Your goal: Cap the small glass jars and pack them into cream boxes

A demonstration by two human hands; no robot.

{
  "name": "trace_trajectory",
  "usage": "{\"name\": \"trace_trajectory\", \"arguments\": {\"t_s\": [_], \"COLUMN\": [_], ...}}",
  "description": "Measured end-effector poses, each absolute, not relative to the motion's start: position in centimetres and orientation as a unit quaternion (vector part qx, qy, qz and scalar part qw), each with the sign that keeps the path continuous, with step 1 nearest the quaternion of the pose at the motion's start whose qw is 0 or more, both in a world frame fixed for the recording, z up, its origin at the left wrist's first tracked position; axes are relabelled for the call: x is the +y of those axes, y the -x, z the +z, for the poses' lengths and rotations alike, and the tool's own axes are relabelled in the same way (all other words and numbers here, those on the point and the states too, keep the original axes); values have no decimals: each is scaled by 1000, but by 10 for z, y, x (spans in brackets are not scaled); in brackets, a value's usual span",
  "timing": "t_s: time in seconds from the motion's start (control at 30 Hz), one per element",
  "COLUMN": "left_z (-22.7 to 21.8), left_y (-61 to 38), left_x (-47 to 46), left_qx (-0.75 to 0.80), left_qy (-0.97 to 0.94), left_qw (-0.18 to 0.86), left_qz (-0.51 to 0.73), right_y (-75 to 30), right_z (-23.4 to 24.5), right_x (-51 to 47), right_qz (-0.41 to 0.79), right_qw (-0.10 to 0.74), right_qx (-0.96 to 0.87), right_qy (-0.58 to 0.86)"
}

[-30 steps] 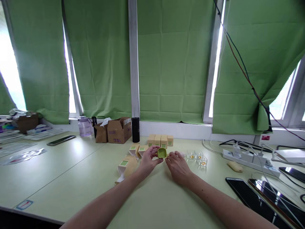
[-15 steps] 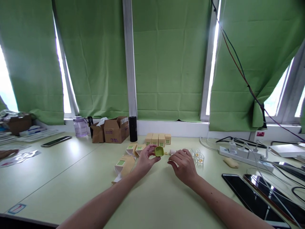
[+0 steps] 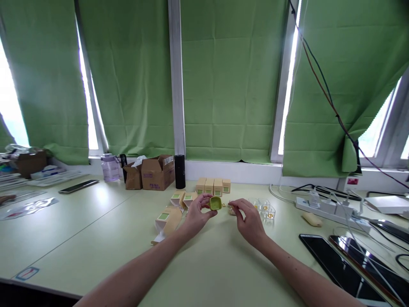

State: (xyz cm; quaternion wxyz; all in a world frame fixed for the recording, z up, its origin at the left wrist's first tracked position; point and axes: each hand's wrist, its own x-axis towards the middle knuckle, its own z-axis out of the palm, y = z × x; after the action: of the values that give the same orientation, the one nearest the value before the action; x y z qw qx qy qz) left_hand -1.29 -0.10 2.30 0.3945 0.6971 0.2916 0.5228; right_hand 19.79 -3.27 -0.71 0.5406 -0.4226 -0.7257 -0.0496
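Green square cup [image 3: 215, 203], clamped between fingers and thumb of the left hand [image 3: 197, 214] over the table [image 3: 105, 230], hollow side showing, that grip unchanged over the past second. Just right of the cup, a small gold piece [image 3: 223, 205]; attached or separate, not possible to say. Farther right, the right hand [image 3: 249, 220], a second ago close against the cup's edge, now drawn off with thumb and fingertips near together; whether pinching anything, too small to make out. Judging by that gap, probably a moment between touches, work on the cup unfinished. Beyond, well right of the cup, clear containers [image 3: 264, 208] with gold centres.

Far left of the cup, and nearer, a blue-edged sticker [image 3: 27, 273] with a red mark, no words legible. Left and behind, a cardboard carton [image 3: 156, 177] bearing blurred purple print. Left of the cup, unfolded small boxes [image 3: 174, 215] with green labels; directly behind, matching upright boxes [image 3: 209, 186], lettering unreadable. Far right and behind, a red label [image 3: 352, 181], equally unreadable.
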Motion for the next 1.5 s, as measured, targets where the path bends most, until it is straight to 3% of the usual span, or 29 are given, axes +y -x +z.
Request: {"name": "trace_trajectory", "arguments": {"t_s": [0.43, 0.6, 1.03, 1.37, 1.5], "left_z": [16, 12, 15, 12, 13], "left_y": [10, 9, 8, 6, 6], "left_x": [-2, -3, -14, -18, -20], "left_qx": [275, 279, 261, 214, 206], "left_qy": [-724, -733, -778, -803, -808], "left_qw": [374, 328, 281, 224, 213], "left_qz": [510, 526, 497, 509, 510], "right_y": [-187, -186, -181, -182, -181], "right_z": [3, 2, 4, 5, 8], "right_x": [-37, -36, -49, -56, -58], "right_qz": [264, 304, 197, -145, -219], "right_qw": [657, 665, 629, 522, 514], "right_qx": [-595, -582, -652, -754, -751], "right_qy": [380, 355, 375, 371, 352]}}
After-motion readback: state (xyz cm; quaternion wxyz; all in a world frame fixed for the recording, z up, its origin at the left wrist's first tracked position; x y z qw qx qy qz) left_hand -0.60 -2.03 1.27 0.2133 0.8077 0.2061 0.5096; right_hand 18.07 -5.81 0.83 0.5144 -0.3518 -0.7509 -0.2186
